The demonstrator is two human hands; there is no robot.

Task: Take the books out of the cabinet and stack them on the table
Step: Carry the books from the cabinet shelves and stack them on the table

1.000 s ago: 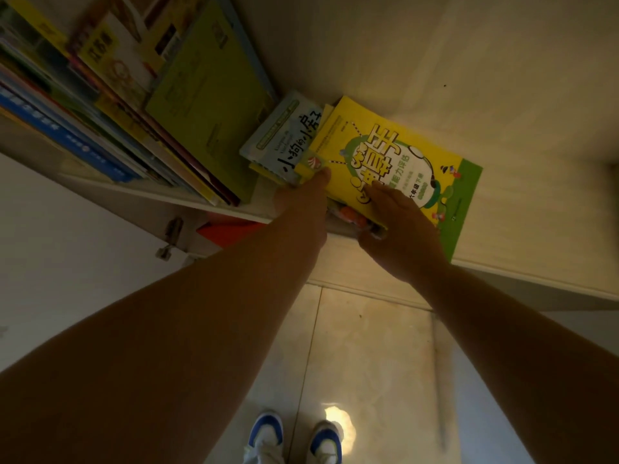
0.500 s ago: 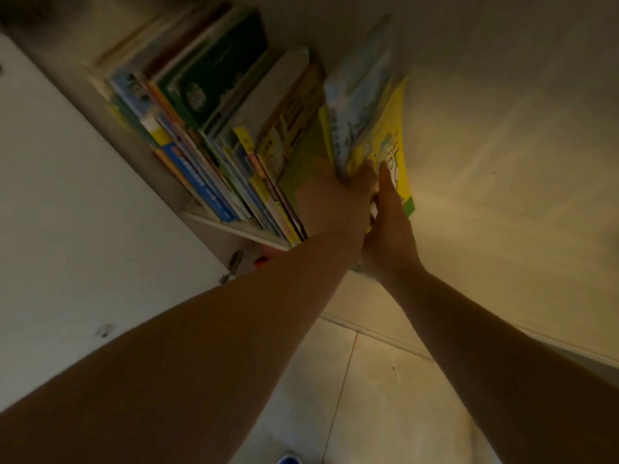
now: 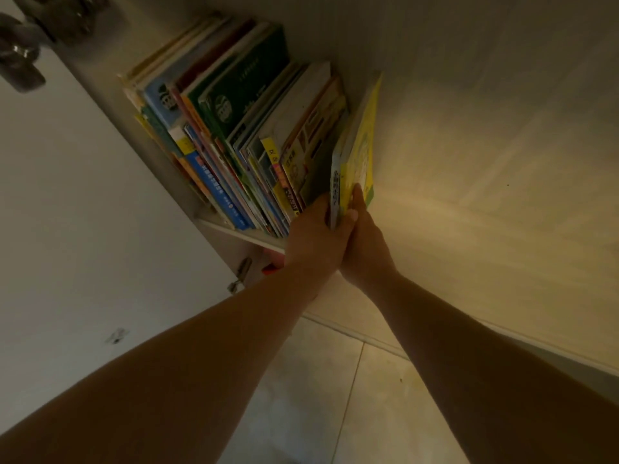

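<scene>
A white cabinet door (image 3: pixel 83 212) is being shown at the far left, with a metal hinge (image 3: pixel 239 276) near its lower edge. Next to it, a row of books (image 3: pixel 234 128) is being kept upright on the cabinet shelf (image 3: pixel 241 234), leaning leftward. At the row's right end, a thin bundle topped by a yellow book (image 3: pixel 363 152) is being clasped edge-on between both hands. The left hand (image 3: pixel 315 239) is being pressed against the bundle's left side, its fingers hidden behind the books, so their spread cannot be told. The right hand (image 3: pixel 365 242) is being laid on the yellow cover, thumb (image 3: pixel 348 217) curled over the spine edge. Pale floor tiles (image 3: pixel 335 396) are being shown below.
</scene>
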